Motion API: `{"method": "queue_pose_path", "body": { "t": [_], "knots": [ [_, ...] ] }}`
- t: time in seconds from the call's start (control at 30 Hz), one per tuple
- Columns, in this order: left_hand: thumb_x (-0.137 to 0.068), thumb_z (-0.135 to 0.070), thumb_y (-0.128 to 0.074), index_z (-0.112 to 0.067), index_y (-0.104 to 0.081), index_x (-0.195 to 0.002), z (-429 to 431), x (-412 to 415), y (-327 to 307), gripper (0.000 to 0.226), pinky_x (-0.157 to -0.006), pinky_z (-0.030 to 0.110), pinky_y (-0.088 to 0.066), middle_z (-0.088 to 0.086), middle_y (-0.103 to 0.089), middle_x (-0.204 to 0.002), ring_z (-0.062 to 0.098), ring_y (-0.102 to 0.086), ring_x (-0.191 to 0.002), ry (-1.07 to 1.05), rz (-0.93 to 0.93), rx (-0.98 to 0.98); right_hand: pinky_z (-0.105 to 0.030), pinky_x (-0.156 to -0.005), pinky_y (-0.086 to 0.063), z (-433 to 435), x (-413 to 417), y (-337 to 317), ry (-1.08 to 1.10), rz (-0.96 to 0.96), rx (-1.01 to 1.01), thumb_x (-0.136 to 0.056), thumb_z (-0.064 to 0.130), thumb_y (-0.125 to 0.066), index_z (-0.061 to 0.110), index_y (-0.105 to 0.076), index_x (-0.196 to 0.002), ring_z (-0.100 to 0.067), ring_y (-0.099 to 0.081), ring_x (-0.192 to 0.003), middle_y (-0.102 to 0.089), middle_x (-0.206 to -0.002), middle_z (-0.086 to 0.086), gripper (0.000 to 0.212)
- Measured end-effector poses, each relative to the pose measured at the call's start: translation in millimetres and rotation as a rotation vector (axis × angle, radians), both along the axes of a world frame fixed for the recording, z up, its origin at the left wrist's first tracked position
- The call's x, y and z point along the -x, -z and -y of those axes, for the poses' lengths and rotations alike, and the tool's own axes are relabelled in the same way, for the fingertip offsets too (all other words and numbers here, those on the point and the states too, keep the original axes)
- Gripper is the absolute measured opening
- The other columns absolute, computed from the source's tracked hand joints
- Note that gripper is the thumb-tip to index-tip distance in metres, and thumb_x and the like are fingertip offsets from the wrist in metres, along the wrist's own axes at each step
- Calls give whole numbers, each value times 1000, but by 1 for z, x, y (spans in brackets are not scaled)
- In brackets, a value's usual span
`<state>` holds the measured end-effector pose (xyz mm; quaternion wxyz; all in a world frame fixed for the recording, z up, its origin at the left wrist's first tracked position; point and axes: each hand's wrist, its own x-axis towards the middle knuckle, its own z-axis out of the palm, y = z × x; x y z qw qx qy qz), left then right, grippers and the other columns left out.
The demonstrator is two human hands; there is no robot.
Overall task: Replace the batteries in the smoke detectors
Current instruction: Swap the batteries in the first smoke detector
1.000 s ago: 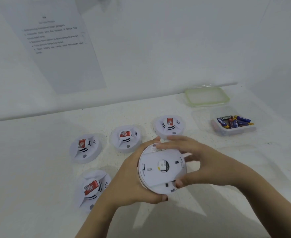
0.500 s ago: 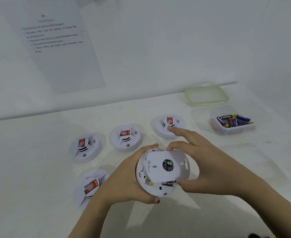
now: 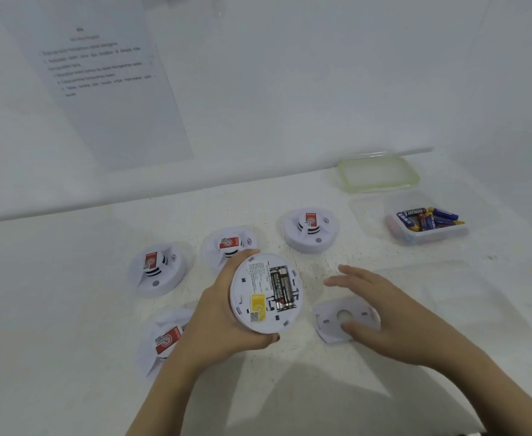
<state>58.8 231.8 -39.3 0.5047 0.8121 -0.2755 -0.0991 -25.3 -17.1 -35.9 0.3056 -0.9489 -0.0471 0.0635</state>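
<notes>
My left hand (image 3: 217, 322) grips a white round smoke detector (image 3: 258, 297) with its back turned up toward me. Two black batteries (image 3: 282, 289) sit in its uncovered compartment beside a yellow label. The detector's white back plate (image 3: 330, 322) lies flat on the table to the right. My right hand (image 3: 381, 309) hovers over that plate with fingers spread, the thumb touching or just above it. Several other smoke detectors (image 3: 310, 229) with red labels lie face up on the table.
A clear plastic box (image 3: 428, 237) holding several blue and yellow batteries (image 3: 428, 218) stands at the right. Its green-rimmed lid (image 3: 378, 174) lies behind it by the wall. A printed instruction sheet (image 3: 101, 77) hangs on the white wall.
The back plate came off the detector in my right hand and now lies on the table. My right hand has let go of it. The batteries are now exposed.
</notes>
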Motion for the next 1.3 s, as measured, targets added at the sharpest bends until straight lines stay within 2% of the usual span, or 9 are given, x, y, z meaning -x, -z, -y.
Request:
{"method": "queue_pose_path", "body": {
  "t": [0.1, 0.2, 0.27, 0.43, 0.73, 0.93, 1.0, 1.13, 1.3],
  "knots": [
    [-52, -3, -91, -38, -40, -128, 10, 4, 2, 99, -70, 8, -49, -32, -57, -114, -4, -62, -99, 5, 57, -20, -17, -98, -39, -12, -3, -4, 15, 73, -171, -85, 46, -52, 62, -33, -125, 13, -43, -117, -38, -132, 41, 47],
    [-54, -7, -90, -49, -37, -125, 22, 9, 2, 98, -68, 9, -50, -32, -59, -111, -3, -64, -94, -1, 88, -7, -11, -86, -45, -21, -7, -8, 12, 147, -234, -92, 26, -54, 56, -37, -128, 7, -56, -103, -50, -125, 36, 50],
    [-54, -9, -90, -62, -34, -120, 29, 12, 0, 101, -68, 9, -51, -31, -59, -110, -4, -65, -94, -7, 128, -2, -16, -83, -49, -22, -7, -10, 13, 184, -214, -93, 23, -52, 53, -36, -130, 4, -59, -99, -54, -123, 30, 50],
    [-56, -10, -90, -66, -33, -118, 40, 15, -5, 101, -68, 9, -51, -29, -60, -110, -3, -65, -94, 9, 178, 17, -26, -84, -51, -17, -7, -16, 42, 233, -209, -88, 27, -49, 45, -42, -125, -1, -62, -94, -59, -116, 22, 41],
    [-55, -8, -91, -45, -37, -125, 62, 21, -7, 96, -72, 11, -51, -32, -58, -113, -3, -64, -96, 60, 136, 18, -24, -80, -51, 6, -3, -23, 71, 214, -217, -85, 16, -64, 45, -43, -117, -4, -62, -88, -63, -101, 20, 48],
    [-40, -30, -97, -51, -34, -127, 79, 21, -18, 109, -81, 11, -50, -36, -52, -120, -7, -57, -108, 131, 93, 5, -25, -79, -52, 27, 1, -37, 72, 185, -229, -81, 17, -68, 49, -45, -108, -4, -63, -86, -66, -96, 14, 47],
    [-36, -31, -98, -59, -31, -123, 84, 21, -21, 114, -82, 10, -48, -37, -52, -120, -8, -56, -109, 153, 69, 1, -29, -77, -54, 34, 3, -42, 57, 174, -236, -81, 19, -68, 46, -46, -108, -5, -64, -84, -66, -96, 14, 44],
    [-35, -26, -99, -53, -33, -125, 97, 26, -24, 115, -83, 10, -48, -38, -53, -119, -9, -55, -110, 176, 41, -5, -31, -74, -55, 48, 6, -48, 21, 158, -241, -80, 19, -65, 40, -47, -107, -9, -62, -83, -63, -96, 15, 38],
    [-36, -24, -98, -77, -27, -109, 117, 34, -30, 115, -78, 6, -47, -42, -53, -115, -11, -56, -106, 174, 52, 7, -33, -71, -55, 66, 8, -52, 29, 184, -248, -81, 20, -64, 37, -49, -102, -9, -64, -79, -61, -101, 17, 31]
  ]
}}
